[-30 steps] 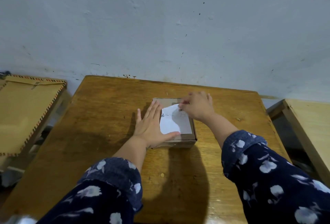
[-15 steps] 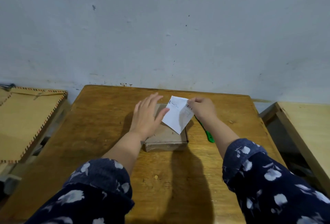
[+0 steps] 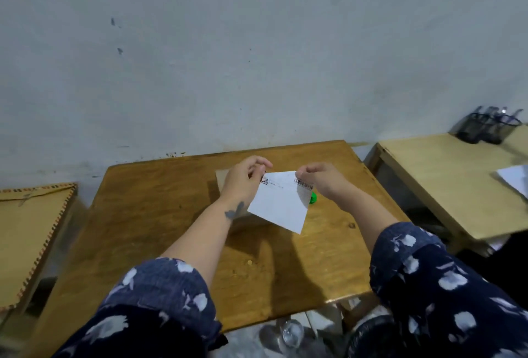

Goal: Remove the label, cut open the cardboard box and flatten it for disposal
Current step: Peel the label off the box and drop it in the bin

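Note:
The white label (image 3: 281,205) with a barcode hangs in the air above the table, free of the box. My left hand (image 3: 243,179) pinches its top left corner and my right hand (image 3: 321,179) pinches its top right corner by the barcode. The small brown cardboard box (image 3: 221,180) lies on the wooden table (image 3: 160,206) below, mostly hidden behind my left hand and the label. A green cutter (image 3: 313,197) lies on the table just right of the box, only its tip showing under my right hand.
A brown envelope (image 3: 28,237) with a striped border lies on a surface to the left. A paler table (image 3: 445,180) stands to the right with a black pen holder (image 3: 485,128) and white paper (image 3: 514,182). Clear plastic items (image 3: 285,332) lie on the floor in front.
The label came off the box top and was lifted up. My left hand left the box and took the label's other corner. The view turned right.

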`<state>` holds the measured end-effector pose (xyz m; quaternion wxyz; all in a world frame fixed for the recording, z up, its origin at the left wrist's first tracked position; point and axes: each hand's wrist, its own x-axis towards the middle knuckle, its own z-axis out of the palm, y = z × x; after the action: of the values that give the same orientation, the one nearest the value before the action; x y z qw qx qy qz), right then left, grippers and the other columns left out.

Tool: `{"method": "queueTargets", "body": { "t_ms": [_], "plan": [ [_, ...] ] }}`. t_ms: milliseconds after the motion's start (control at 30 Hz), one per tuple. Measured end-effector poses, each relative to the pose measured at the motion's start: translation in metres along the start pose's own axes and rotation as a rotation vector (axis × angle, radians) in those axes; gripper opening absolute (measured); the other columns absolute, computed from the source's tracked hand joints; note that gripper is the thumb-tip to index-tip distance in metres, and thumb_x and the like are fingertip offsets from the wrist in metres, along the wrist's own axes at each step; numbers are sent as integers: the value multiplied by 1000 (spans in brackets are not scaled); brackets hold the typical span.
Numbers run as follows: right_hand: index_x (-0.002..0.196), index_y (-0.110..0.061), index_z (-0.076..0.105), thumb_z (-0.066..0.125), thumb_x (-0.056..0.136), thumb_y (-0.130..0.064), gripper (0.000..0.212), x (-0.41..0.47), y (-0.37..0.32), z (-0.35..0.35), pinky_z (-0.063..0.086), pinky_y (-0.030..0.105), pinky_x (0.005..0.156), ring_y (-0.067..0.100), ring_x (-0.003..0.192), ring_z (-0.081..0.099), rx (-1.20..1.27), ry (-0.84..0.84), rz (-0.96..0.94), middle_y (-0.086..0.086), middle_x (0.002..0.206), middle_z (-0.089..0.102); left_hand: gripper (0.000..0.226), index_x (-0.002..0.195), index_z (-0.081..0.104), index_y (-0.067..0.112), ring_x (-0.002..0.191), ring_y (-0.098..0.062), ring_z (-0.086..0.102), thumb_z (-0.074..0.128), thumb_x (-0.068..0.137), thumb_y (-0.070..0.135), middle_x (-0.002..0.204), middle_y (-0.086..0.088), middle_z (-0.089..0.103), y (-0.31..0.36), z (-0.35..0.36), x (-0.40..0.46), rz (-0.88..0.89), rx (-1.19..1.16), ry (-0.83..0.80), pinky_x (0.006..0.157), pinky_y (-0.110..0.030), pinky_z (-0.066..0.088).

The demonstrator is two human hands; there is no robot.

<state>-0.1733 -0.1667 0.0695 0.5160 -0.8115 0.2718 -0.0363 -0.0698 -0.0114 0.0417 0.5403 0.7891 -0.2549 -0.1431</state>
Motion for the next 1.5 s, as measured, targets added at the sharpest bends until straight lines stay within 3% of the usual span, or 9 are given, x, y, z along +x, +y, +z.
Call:
{"method": "queueTargets", "body": {
  "t_ms": [200,333,467,633,867,1000,1100,1367,1500],
  "plan": [
    [80,-13,67,58,92,-25,19,-65,30,-4,33,18,54,14,71,47,-38,93,21,-2,73,57,5,83,69,36,79,-12,57,68,82,41,84,12,64,-5,30,-41,34,191,-163,64,-27,48],
    [75,-20,69,59,90,-29,21,-97,53,-14,39,30,71,14,70,50,-94,181,42,-4,70,59,17,71,63,43,105,-18,52,56,84,50,93,21,62,8,61,-57,128,368,-141,90,-42,43],
    [104,-37,67,55,89,-37,18,-125,68,-30,39,45,94,13,94,54,-441,326,-5,-13,85,62,15,73,62,38,131,-18,31,59,88,42,128,17,52,24,96,-78,170,441,-189,104,-46,27],
    [97,-33,70,61,88,-41,15,-147,78,-50,36,41,94,12,91,56,-586,394,-25,-13,88,66,15,78,63,35,108,-17,52,56,88,42,95,13,66,40,132,-97,224,379,-266,90,-41,29],
    [71,-28,58,66,84,-40,19,-168,113,-86,33,41,91,15,98,45,-619,393,-88,-8,79,64,16,71,65,41,103,-21,58,61,82,51,82,17,66,52,180,-110,223,310,-360,95,-51,43],
    [67,-23,52,63,83,-19,20,-182,139,-103,35,39,86,18,88,47,-684,470,-187,-11,74,56,15,77,71,33,94,-18,60,62,87,40,92,9,71,66,219,-126,-40,123,-317,92,-41,47],
    [67,-22,53,63,81,-15,19,-195,158,-119,29,32,81,17,86,48,-684,499,-225,-13,73,54,26,107,71,14,100,-23,58,58,92,31,117,-5,67,67,241,-132,-327,-62,-175,81,-21,40],
    [74,-20,67,68,85,-23,12,-236,210,-195,38,15,60,1,68,56,-239,459,-34,-11,73,65,31,112,69,7,103,-23,62,57,94,29,113,-7,69,65,283,-131,-486,-165,342,79,-24,41],
    [74,-21,70,69,85,-23,11,-241,225,-215,40,16,61,4,72,61,-88,390,12,-9,76,69,34,78,64,21,79,-14,54,45,97,42,80,4,59,79,312,-149,-433,-197,119,64,-23,38]
  ]
}}
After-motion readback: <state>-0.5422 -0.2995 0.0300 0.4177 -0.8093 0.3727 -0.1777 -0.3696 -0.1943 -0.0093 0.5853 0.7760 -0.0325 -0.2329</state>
